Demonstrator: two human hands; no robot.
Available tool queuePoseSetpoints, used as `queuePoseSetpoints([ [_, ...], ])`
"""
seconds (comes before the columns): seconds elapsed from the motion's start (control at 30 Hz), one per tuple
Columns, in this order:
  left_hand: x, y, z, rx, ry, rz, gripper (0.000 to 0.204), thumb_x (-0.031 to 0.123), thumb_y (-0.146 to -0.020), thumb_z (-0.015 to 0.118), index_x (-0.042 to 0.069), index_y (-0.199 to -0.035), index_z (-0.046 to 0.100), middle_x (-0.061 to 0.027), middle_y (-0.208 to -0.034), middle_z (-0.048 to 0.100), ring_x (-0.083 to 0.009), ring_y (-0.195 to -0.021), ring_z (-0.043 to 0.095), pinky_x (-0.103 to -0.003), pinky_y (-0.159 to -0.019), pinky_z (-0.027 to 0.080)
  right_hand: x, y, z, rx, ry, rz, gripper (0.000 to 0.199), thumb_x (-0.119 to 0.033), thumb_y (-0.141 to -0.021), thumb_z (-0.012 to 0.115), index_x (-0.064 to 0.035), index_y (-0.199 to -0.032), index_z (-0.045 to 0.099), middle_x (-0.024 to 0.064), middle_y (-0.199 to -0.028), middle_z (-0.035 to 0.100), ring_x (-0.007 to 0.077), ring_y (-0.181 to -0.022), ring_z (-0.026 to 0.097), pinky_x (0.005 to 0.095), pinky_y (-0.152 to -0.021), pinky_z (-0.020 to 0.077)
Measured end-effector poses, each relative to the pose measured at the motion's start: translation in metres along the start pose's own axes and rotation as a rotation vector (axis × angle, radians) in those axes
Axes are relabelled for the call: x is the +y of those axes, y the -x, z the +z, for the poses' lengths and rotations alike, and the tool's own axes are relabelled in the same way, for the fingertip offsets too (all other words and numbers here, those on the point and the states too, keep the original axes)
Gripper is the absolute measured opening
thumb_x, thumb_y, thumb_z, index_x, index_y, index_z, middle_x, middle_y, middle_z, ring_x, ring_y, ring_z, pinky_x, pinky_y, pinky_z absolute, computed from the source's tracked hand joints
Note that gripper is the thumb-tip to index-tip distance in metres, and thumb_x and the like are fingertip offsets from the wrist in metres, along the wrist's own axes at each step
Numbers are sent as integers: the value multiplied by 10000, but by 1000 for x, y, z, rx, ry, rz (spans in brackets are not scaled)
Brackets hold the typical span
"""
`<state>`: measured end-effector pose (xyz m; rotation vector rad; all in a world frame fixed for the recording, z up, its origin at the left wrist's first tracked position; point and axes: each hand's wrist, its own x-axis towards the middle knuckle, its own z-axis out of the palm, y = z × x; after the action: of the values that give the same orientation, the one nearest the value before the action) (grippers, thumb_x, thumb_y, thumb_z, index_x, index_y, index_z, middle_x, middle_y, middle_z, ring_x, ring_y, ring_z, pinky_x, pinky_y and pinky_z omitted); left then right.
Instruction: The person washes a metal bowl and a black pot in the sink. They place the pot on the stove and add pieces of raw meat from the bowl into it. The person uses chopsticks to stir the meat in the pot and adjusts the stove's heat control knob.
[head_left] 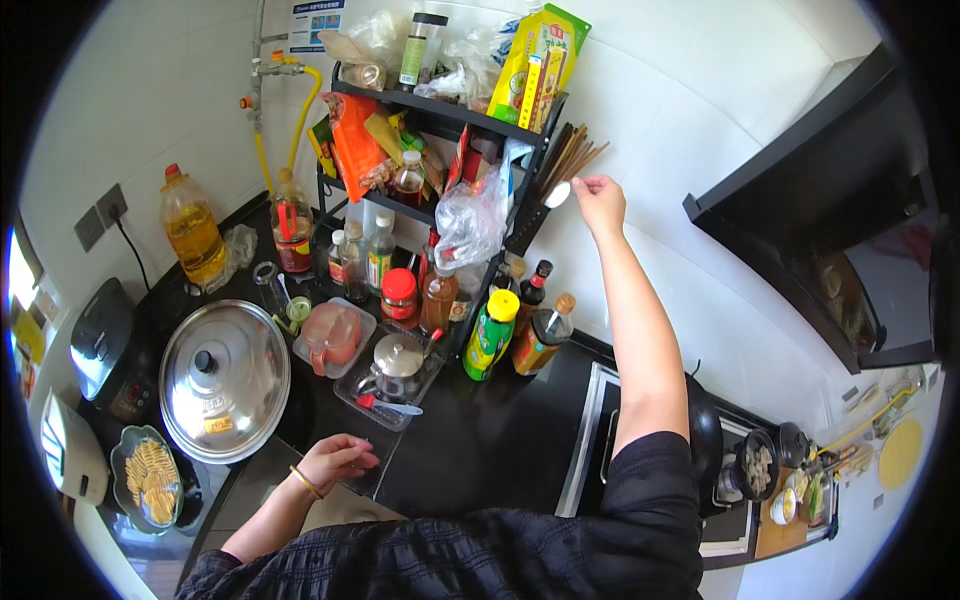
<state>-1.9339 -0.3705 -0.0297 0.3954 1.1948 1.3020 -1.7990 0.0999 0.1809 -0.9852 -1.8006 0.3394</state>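
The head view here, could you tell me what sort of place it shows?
Most likely a home kitchen. A black rack crammed with sauce bottles and packets stands on a dark counter, a large steel pot lid lies near a rice cooker, and the right hand lifts a spoon by the chopsticks holder.

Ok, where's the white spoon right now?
In the head view the white spoon is up high, right of centre, pinched in the right hand, right beside the dark holder of chopsticks on the rack's right end.
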Motion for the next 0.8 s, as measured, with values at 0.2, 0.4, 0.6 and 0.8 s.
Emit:
queuePoseSetpoints([
  [0.2,60,-45,47,-177,-183,116,184,128,-816,518,27,-969,508,-89,-886,586,-142,-824,564,-228,-697,441,-16,-48,33,65,230,17,280,-274,-659,661,-4,-698,600,149,-677,603,276,-649,590,347,-602,454],
  [0.4,96,-76,66,-371,-283,243,211,127,-818,527,33,-1002,491,-58,-884,587,-86,-819,535,-200,-699,404,-14,-72,54,125,370,-36,272,-239,-663,637,18,-600,573,172,-615,582,323,-617,578,385,-605,450],
  [0.6,107,-101,84,-494,-251,294,206,122,-817,529,31,-997,488,-54,-892,578,-92,-841,531,-204,-691,410,-10,-85,57,88,265,-3,180,-136,-680,599,43,-674,587,207,-685,586,317,-646,593,367,-616,473],
  [0.8,121,-116,96,-571,-268,381,198,115,-816,526,24,-986,484,-62,-878,575,-100,-820,530,-214,-696,404,-42,-80,33,-18,-190,84,93,-80,-753,512,-1,-745,463,121,-590,565,166,-429,547,285,-413,439],
])
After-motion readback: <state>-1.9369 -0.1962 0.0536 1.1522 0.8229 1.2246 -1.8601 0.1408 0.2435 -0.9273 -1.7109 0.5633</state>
